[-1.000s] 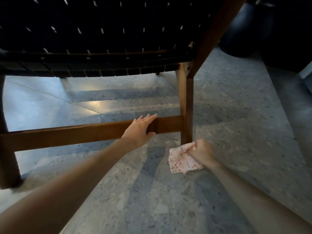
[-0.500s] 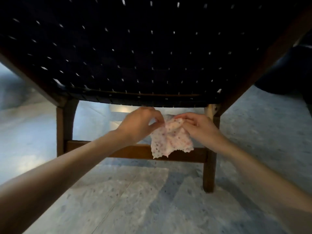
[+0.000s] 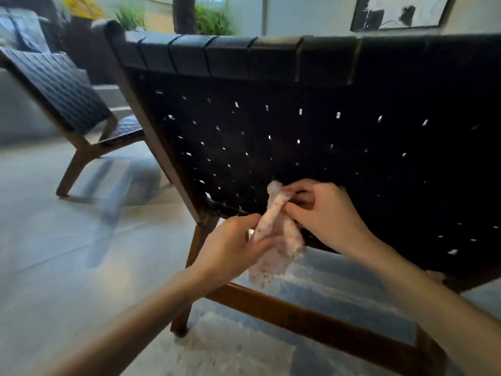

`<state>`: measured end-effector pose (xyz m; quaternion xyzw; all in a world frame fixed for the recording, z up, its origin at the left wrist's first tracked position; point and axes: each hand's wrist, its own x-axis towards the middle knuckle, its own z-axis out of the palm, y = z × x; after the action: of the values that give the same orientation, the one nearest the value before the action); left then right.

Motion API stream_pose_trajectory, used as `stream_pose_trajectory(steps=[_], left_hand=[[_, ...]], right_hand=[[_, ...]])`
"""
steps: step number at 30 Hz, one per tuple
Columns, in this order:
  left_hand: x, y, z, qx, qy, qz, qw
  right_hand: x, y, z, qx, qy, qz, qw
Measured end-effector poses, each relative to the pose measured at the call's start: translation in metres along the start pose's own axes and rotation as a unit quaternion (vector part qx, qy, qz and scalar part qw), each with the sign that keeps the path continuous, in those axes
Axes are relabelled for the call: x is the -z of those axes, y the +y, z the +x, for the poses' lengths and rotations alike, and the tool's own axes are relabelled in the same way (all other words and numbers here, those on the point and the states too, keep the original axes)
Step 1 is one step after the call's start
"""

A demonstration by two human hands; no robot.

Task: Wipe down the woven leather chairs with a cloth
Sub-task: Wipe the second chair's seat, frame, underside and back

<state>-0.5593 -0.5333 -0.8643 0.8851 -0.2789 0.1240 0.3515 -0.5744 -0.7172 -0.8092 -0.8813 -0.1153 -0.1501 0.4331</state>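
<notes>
My left hand (image 3: pixel 233 246) pinches the lower part of the cloth (image 3: pixel 273 240); my right hand (image 3: pixel 322 213) grips its upper end, fingers closed on it. The cloth hangs bunched between them, just in front of the lower edge of the chair back (image 3: pixel 325 145). Step in hand, as I judge it: refold the cloth. Fold to a flat pad with a clean face outward. Then wipe along the woven straps, pressing lightly at the gaps. A second chair (image 3: pixel 62 85) stands beyond, to the left.
</notes>
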Motion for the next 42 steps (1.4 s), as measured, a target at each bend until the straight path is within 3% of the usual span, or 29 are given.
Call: stream_pose_trajectory(steps=[3,7,10,15,20,24,28,32,38,42], left_hand=[[0.039,-0.023,0.006,0.002,0.053,-0.003,0.999],[0.11,-0.053,0.003,-0.015,0.029,-0.025,0.999],[0.157,-0.065,0.001,-0.042,0.059,-0.009,0.997],[0.214,-0.087,0.025,-0.025,0.212,0.022,0.977],[0.242,-0.095,0.045,0.072,0.383,-0.019,0.921],[0.258,-0.097,0.067,0.03,0.456,-0.078,0.886],[0.255,-0.087,0.091,0.017,0.388,-0.247,0.888],[0.238,-0.081,0.107,0.018,0.356,-0.384,0.852],[0.211,-0.106,0.116,0.063,0.331,-0.417,0.844],[0.184,-0.125,0.111,0.098,0.319,-0.408,0.85]], right_hand=[[-0.015,-0.02,0.017,0.041,0.023,-0.049,0.998],[-0.043,-0.042,0.035,0.075,0.057,-0.033,0.995],[-0.07,-0.065,0.051,0.096,0.074,-0.022,0.992],[-0.111,-0.114,0.086,0.118,0.147,0.051,0.981],[-0.14,-0.154,0.112,0.114,0.244,0.167,0.948],[-0.152,-0.169,0.119,0.114,0.219,0.187,0.951],[-0.163,-0.165,0.131,0.134,0.153,0.186,0.961],[-0.18,-0.153,0.142,0.19,0.15,0.129,0.962],[-0.211,-0.127,0.15,0.222,0.205,0.048,0.952],[-0.236,-0.091,0.142,0.177,0.189,-0.033,0.965]])
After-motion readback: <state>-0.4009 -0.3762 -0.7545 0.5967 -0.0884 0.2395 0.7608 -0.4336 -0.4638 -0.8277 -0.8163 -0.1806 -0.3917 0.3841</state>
